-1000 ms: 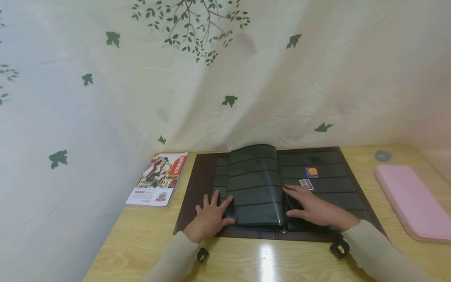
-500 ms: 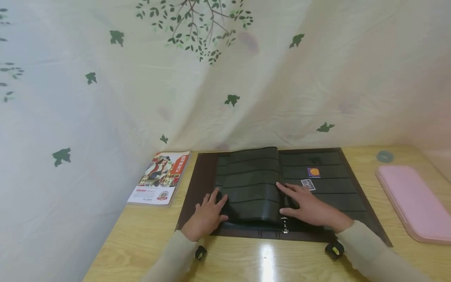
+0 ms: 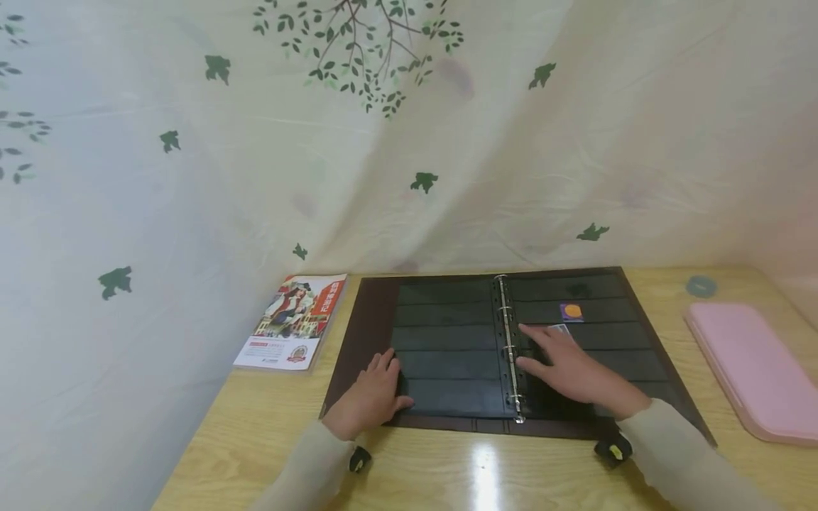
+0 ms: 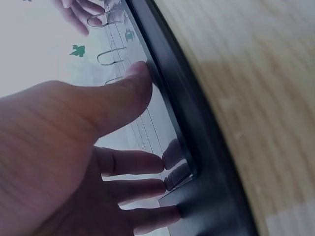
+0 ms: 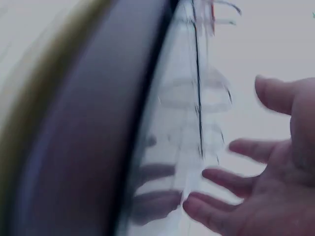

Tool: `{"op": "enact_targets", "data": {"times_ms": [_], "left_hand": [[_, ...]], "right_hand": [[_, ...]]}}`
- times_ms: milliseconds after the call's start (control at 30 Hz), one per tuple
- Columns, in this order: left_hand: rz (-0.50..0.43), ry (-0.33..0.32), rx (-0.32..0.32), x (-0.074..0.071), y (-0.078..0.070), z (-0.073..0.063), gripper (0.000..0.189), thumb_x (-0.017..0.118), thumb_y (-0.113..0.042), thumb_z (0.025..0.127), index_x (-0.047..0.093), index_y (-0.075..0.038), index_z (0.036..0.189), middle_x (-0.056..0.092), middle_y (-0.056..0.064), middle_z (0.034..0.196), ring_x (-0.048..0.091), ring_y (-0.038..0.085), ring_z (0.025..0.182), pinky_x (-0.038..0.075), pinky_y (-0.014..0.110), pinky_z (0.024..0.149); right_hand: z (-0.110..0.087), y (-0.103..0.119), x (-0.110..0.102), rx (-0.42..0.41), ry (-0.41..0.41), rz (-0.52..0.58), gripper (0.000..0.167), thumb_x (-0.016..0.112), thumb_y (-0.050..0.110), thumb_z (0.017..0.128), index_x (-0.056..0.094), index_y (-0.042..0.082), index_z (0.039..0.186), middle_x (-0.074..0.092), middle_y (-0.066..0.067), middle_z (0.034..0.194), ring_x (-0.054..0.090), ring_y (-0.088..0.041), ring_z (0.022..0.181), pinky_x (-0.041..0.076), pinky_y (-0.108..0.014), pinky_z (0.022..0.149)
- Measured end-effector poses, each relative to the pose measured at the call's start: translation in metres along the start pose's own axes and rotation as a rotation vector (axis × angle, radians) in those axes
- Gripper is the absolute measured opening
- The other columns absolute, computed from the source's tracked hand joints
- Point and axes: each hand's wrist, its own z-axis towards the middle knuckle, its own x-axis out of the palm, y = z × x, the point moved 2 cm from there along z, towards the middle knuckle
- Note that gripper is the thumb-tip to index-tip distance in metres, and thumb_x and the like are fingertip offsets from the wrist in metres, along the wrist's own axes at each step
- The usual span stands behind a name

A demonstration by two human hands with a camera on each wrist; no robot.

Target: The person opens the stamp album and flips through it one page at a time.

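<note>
A stamp album (image 3: pixel 447 333) with a dark brown cover lies spread wide, its black pages crossed by clear pocket strips. Metal binder rings (image 3: pixel 509 348) run down its spine. My left hand (image 3: pixel 366 401) rests on the left page's outer edge; in the left wrist view its fingertips (image 4: pixel 156 187) touch the page near the cover. Over the right page, beside the rings, is my right hand (image 3: pixel 569 369), its fingers spread and holding nothing. A purple stamp with an orange disc (image 3: pixel 571 312) sits in a right-page pocket. Below it, a pale stamp (image 3: pixel 561 329) is partly hidden by my right hand.
A booklet with a colourful cover (image 3: pixel 290 323) lies left of the album. To the right are a pink case (image 3: pixel 754 369) and a small round greenish object (image 3: pixel 701 286). A leaf-patterned curtain (image 3: pixel 358 177) hangs behind the wooden table (image 3: pixel 434 468).
The curved black pages have come down flat on the left side, exposing the rings along the spine. My left hand has settled on the left edge; my right hand has shifted slightly rightward.
</note>
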Motion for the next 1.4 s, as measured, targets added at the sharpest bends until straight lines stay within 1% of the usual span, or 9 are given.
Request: {"op": "enact_targets", "data": {"times_ms": [167,333,633,933,1133,1233,1267,1333,1400], "left_hand": [[-0.004,-0.005,-0.012,-0.002,-0.002,0.000,0.065,0.064,-0.040,0.089,0.042,-0.002,0.136,0.030,0.024,0.146,0.029,0.045,0.132,0.034,0.059,0.096],[0.029,0.014,-0.002,-0.003,-0.003,0.001,0.065,0.063,-0.040,0.090,0.042,-0.007,0.142,0.029,0.024,0.147,0.027,0.045,0.133,0.035,0.059,0.095],[0.041,0.017,-0.007,-0.003,-0.004,0.001,0.065,0.063,-0.041,0.089,0.043,-0.007,0.141,0.028,0.024,0.147,0.027,0.045,0.133,0.035,0.060,0.094],[0.041,0.024,-0.012,-0.003,-0.004,0.002,0.065,0.062,-0.041,0.089,0.042,-0.007,0.142,0.027,0.024,0.147,0.027,0.045,0.133,0.035,0.060,0.095],[0.026,0.033,-0.019,-0.002,-0.004,0.002,0.065,0.063,-0.040,0.089,0.042,-0.007,0.141,0.027,0.024,0.148,0.026,0.044,0.134,0.034,0.059,0.096],[0.025,0.037,-0.025,-0.002,-0.004,0.002,0.065,0.064,-0.040,0.089,0.043,-0.008,0.141,0.027,0.023,0.148,0.026,0.044,0.134,0.034,0.059,0.096],[0.024,0.037,-0.026,-0.002,-0.004,0.002,0.065,0.064,-0.040,0.089,0.043,-0.008,0.141,0.027,0.023,0.148,0.026,0.044,0.134,0.033,0.059,0.096],[0.021,0.037,-0.025,-0.002,-0.004,0.001,0.065,0.064,-0.039,0.088,0.043,-0.007,0.141,0.027,0.023,0.148,0.026,0.044,0.134,0.033,0.060,0.096],[0.016,0.037,-0.023,-0.002,-0.004,0.001,0.065,0.064,-0.039,0.089,0.043,-0.007,0.141,0.027,0.024,0.148,0.025,0.044,0.134,0.033,0.060,0.096]], "right_hand": [[-0.014,-0.028,-0.031,0.132,-0.082,-0.145,0.063,0.054,0.040,0.095,0.047,-0.012,0.129,0.044,-0.038,0.127,0.035,-0.056,0.115,0.030,-0.064,0.090],[-0.033,-0.063,-0.051,0.216,-0.087,-0.253,0.061,0.053,0.036,0.095,0.049,-0.020,0.118,0.048,-0.043,0.116,0.040,-0.059,0.109,0.027,-0.063,0.088],[-0.044,-0.083,-0.062,0.285,-0.092,-0.244,0.063,0.051,0.036,0.095,0.047,-0.022,0.118,0.048,-0.045,0.111,0.041,-0.062,0.103,0.030,-0.066,0.085],[-0.048,-0.081,-0.072,0.219,-0.149,-0.190,0.057,0.052,0.033,0.097,0.047,-0.018,0.123,0.046,-0.045,0.115,0.044,-0.060,0.103,0.037,-0.063,0.080],[-0.058,-0.068,-0.089,0.059,-0.134,-0.084,0.046,0.052,0.023,0.098,0.049,-0.013,0.127,0.043,-0.039,0.126,0.044,-0.055,0.109,0.041,-0.059,0.083],[-0.064,-0.058,-0.095,-0.027,-0.152,-0.052,0.039,0.054,0.018,0.098,0.051,-0.003,0.131,0.043,-0.030,0.134,0.046,-0.044,0.114,0.047,-0.034,0.084],[-0.065,-0.055,-0.096,-0.049,-0.152,-0.038,0.038,0.053,0.018,0.098,0.051,0.001,0.133,0.043,-0.027,0.137,0.045,-0.036,0.119,0.044,-0.025,0.086],[-0.066,-0.046,-0.096,-0.090,-0.156,-0.001,0.038,0.053,0.017,0.098,0.051,0.009,0.136,0.042,-0.020,0.141,0.038,-0.021,0.127,0.032,-0.023,0.098],[-0.065,-0.036,-0.094,-0.117,-0.144,0.057,0.040,0.051,0.017,0.099,0.048,0.015,0.139,0.040,-0.013,0.144,0.030,-0.005,0.130,0.023,-0.017,0.102]]}}
